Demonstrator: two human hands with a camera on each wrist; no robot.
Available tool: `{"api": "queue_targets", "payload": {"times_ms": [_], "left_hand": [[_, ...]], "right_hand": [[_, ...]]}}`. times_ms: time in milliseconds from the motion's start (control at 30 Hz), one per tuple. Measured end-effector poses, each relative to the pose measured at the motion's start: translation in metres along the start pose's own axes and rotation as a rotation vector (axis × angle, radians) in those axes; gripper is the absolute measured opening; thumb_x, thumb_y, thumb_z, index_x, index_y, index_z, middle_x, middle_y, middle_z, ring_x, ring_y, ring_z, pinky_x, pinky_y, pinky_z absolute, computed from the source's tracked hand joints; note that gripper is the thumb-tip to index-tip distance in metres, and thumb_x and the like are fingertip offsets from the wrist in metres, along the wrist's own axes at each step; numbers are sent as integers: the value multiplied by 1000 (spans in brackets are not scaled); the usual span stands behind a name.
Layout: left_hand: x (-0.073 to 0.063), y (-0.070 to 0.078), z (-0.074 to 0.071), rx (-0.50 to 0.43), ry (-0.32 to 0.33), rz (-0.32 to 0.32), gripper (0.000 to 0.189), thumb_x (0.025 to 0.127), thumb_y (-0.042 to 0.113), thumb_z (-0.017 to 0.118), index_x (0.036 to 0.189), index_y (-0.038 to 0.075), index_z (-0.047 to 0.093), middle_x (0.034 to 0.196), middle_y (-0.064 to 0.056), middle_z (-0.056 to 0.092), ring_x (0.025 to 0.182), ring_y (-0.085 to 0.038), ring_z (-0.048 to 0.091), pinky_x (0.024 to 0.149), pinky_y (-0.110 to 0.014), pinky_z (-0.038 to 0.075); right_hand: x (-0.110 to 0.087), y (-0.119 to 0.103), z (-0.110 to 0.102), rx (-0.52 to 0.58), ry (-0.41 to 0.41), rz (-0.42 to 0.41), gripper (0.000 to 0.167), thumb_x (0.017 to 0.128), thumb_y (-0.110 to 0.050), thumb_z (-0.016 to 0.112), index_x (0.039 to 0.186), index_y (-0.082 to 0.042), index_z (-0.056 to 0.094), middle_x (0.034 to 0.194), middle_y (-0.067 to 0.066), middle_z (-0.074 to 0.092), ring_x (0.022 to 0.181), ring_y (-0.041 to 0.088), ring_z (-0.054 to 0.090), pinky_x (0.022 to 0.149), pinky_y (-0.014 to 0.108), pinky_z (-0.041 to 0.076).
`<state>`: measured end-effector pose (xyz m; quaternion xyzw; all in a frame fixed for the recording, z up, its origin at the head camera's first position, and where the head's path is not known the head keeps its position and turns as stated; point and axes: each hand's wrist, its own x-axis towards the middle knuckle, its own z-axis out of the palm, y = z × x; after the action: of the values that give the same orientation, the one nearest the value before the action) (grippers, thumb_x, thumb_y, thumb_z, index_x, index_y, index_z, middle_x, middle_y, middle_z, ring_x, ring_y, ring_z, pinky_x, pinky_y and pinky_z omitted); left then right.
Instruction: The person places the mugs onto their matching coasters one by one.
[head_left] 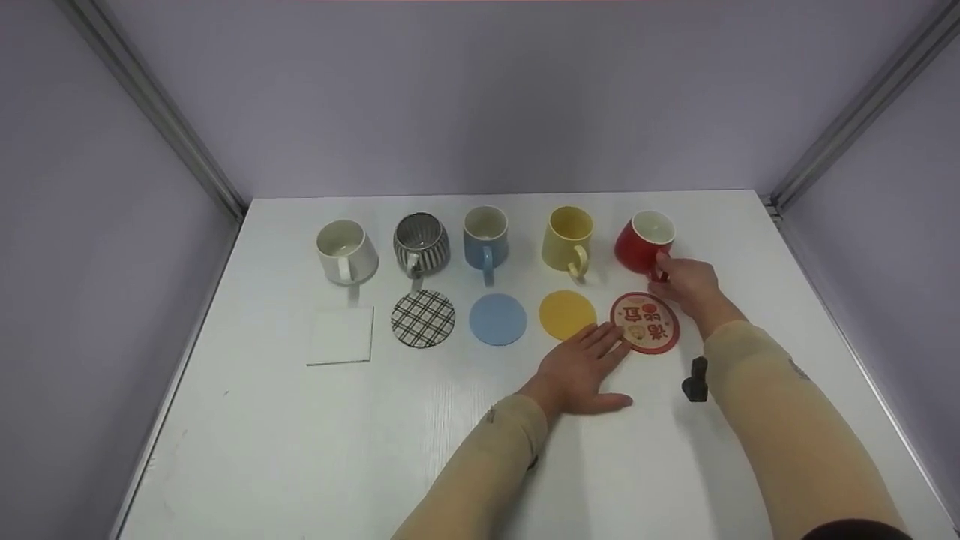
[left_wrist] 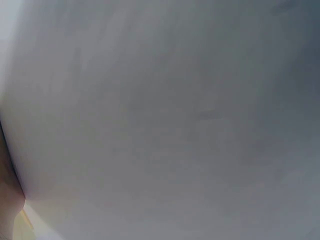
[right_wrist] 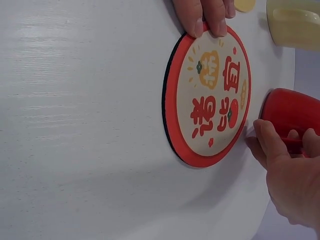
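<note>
The right hand (head_left: 691,286) grips the handle of a red mug (head_left: 636,251) with a white inside, at the right end of a row of mugs. Its curled fingers are around the handle (right_wrist: 295,146) in the right wrist view. Just in front of that mug lies a round red-rimmed coaster (head_left: 643,324) with red characters. The left hand (head_left: 577,375) lies palm down with straight fingers, its fingertips (right_wrist: 192,22) touching the coaster's left edge. A round yellow coaster (head_left: 564,311) is just beyond the left hand. The left wrist view is mostly blurred pale surface.
Left of the red mug stand a yellow mug (head_left: 561,244), a blue mug (head_left: 480,251), a grey striped mug (head_left: 431,259) and a white mug (head_left: 356,262). Before them lie a blue coaster (head_left: 497,319), a plaid coaster (head_left: 423,319) and a white square coaster (head_left: 341,335). Pale walls enclose the table (head_left: 300,442).
</note>
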<state>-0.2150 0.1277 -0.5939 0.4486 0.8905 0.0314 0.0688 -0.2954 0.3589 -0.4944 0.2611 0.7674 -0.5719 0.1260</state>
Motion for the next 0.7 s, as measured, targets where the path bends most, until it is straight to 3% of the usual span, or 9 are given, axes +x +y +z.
{"api": "queue_targets", "payload": {"times_ms": [400,700], "left_hand": [[1,1,-1,51,18,11,96,97,86,15,172,27,2,178,6,-5,162,-14,-10,128,-33,-7],[0,-1,1,37,26,13,96,97,86,15,172,26,3,178,5,-3,163,-14,-8,128,-33,-6]], "right_hand": [[-3,1,4,30,39,8,66,113,-42,47,160,3,35,148,18,48,127,26,65,109,33,51],[-1,3,7,-12,31,20,71,113,-46,46,164,0,31,154,19,47,127,25,61,112,33,49]]}}
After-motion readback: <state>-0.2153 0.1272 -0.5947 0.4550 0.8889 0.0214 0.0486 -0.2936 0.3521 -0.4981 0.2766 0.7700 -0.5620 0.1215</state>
